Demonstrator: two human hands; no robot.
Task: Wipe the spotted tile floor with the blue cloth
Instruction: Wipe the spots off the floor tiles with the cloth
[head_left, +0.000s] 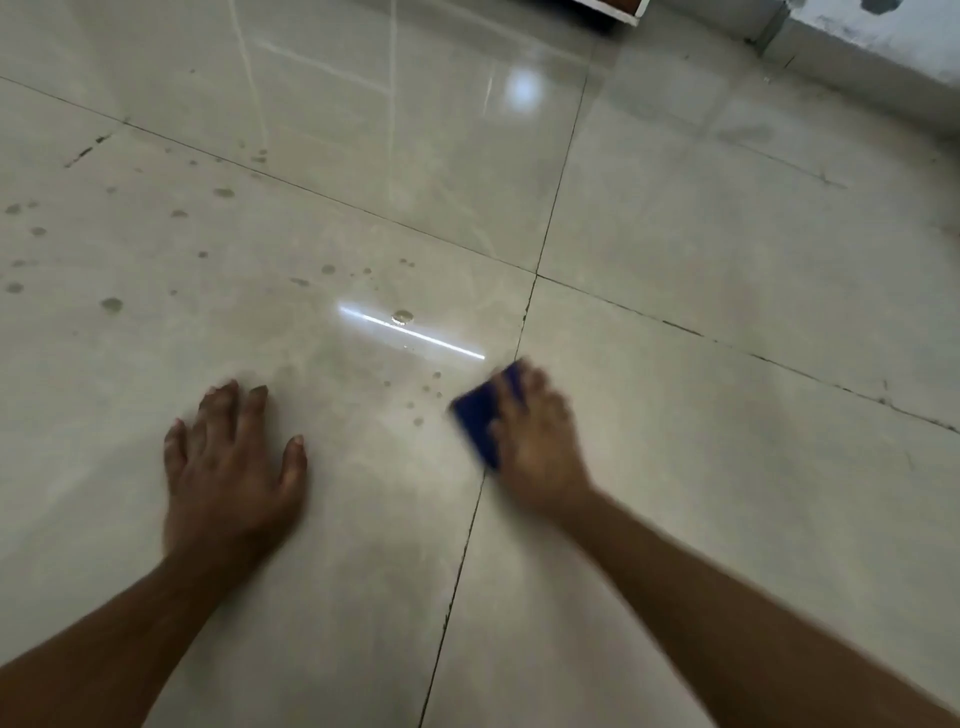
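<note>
The glossy beige tile floor fills the head view, split by dark grout lines. My right hand presses flat on a folded blue cloth, which lies on the floor right beside the vertical grout line. The hand is blurred, and most of the cloth is hidden under its fingers. Several grey water spots dot the tile to the left of the cloth and further away to the far left. My left hand rests flat on the floor, fingers spread, holding nothing.
A wall base with a pale skirting runs along the far right. The foot of a white piece of furniture stands at the top edge. Bright light reflections lie on the tiles ahead.
</note>
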